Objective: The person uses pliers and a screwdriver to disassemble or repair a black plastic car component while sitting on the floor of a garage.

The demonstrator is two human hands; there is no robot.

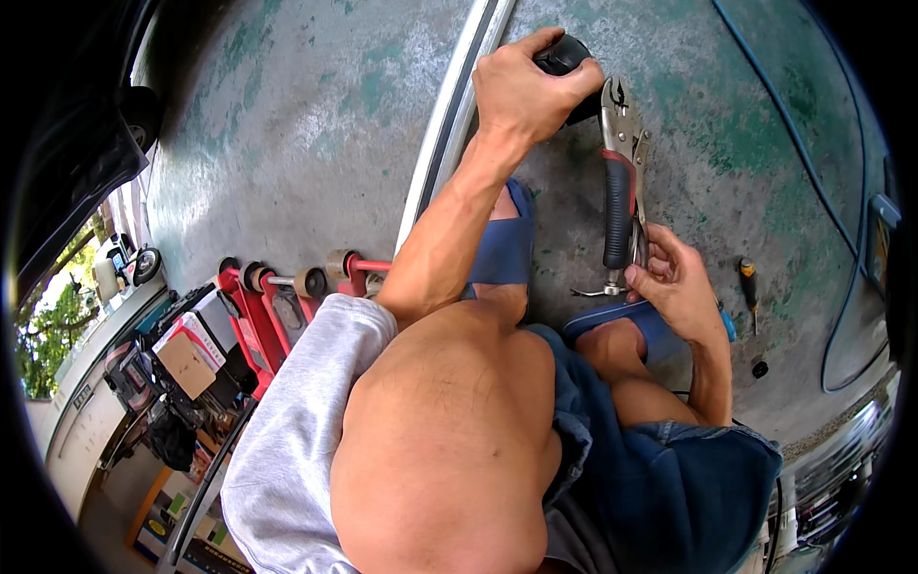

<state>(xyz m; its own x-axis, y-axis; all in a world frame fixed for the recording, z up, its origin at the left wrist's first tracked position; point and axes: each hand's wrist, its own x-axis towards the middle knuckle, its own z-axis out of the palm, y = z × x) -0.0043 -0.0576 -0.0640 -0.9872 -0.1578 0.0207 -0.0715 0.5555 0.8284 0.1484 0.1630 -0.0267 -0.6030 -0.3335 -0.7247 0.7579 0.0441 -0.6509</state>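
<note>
My left hand (524, 94) is closed around a black, rounded part (562, 55), whose lower portion is partly covered by my fingers and thumb. Just right of it are the jaws of a pair of locking pliers (619, 182), which have a black and red grip and point away from me. I cannot tell whether the jaws touch the black part. My right hand (672, 277) pinches the near end of the pliers by the release lever and adjusting screw. Some of its fingers are hidden behind the thumb.
A screwdriver (748, 282) with a black and yellow handle lies right of my right hand, near a small black piece (760, 369). A blue hose (798, 124) curves along the right. Left of my arm run a metal rail (449, 115) and a red wheeled frame (251, 330).
</note>
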